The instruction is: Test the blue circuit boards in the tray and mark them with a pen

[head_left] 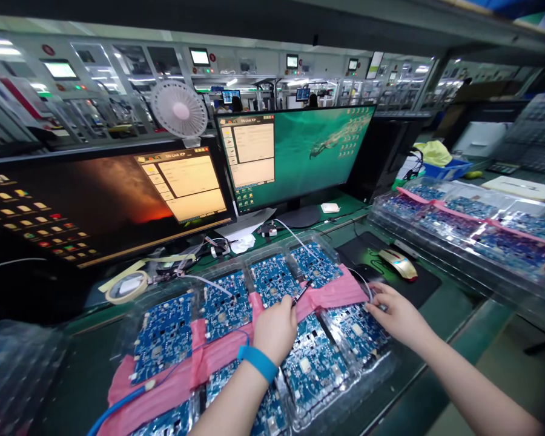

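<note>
My left hand (276, 327) is closed around a thin dark pointed tool (302, 292), perhaps tweezers, over the middle of a clear plastic tray (295, 424). A blue band (258, 363) circles my left wrist. At the tray's right end my right hand (393, 312) pinches the end of a thin white cable (361, 278). Blue circuit boards (313, 357) lie in the tray's compartments in two rows, with pink foam strips (338, 293) between them. A second white cable (209, 281) reaches onto a board in the back row. My fingertips hide the cable's very end.
Two monitors (295, 151) stand behind the tray, a small fan (179, 112) above them. A gold mouse (398, 264) rests on a black mat right of the tray. Another board-filled tray (472, 242) sits at right, a tape roll (127, 287) at left. Stacked clear trays (18, 369) occupy the near left.
</note>
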`<state>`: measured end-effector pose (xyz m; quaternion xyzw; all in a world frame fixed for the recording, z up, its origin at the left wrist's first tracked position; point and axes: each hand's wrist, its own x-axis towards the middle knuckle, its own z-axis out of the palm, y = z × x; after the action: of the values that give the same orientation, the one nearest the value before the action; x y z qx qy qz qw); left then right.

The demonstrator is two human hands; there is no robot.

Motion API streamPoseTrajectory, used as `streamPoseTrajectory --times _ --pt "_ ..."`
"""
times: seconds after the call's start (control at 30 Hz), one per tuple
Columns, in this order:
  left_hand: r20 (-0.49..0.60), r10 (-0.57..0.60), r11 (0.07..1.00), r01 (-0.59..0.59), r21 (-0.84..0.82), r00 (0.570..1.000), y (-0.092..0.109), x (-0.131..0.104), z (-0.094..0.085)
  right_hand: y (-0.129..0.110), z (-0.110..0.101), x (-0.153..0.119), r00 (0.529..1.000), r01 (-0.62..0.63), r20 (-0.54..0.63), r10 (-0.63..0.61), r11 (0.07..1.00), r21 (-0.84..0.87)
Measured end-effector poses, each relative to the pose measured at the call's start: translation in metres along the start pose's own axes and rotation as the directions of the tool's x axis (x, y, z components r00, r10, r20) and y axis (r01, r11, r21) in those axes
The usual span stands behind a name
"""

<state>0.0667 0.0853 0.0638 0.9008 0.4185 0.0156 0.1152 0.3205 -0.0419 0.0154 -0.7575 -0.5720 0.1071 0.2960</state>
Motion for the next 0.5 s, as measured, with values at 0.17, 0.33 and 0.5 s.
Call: streamPoseTrajectory --times 0.17,0.33,0.5 --pt "-0.008 0.0 1.0 0.0 -0.004 1.0 0.0002 0.0 -0.0006 0.0015 0.001 -0.0006 1.0 0.009 0.007 -0.009 1.0 -0.007" --pt "-0.012 0.012 1.0 -0.012 -0.01 1.0 0.0002 0.0 -0.0001 0.0042 0.0022 -0.0021 1.0 0.01 -0.003 -0.01 1.0 -0.027" --pt "-0.007 0.008 1.0 -0.008 -0.004 1.0 0.0001 0.0001 0.0006 0.0054 0.0029 -0.0025 1.0 0.017 -0.004 -0.017 0.999 -0.032"
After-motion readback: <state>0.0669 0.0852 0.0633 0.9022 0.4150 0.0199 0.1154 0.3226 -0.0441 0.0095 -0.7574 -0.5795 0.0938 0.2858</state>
